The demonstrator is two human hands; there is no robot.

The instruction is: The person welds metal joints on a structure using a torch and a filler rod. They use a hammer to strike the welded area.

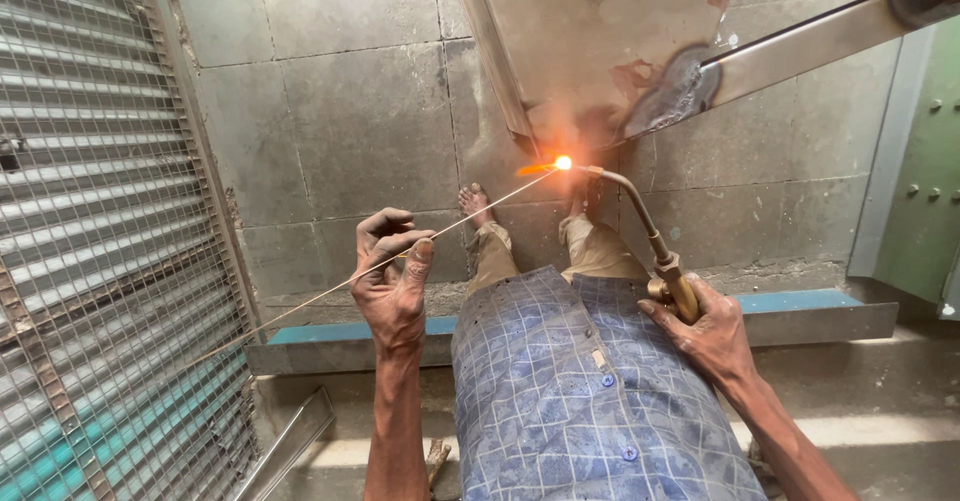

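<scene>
Thin filler rod (400,253) pinched in left hand (392,281), torch (650,251) in right hand (712,336)

Thin metal filler rod (400,258), brass torch (668,276), dull scorched steel sheet (600,41), rough matt concrete floor (340,111)

Wire mesh panel (100,261) left; grey tiled floor (340,121); green metal door (925,181) right.
</scene>
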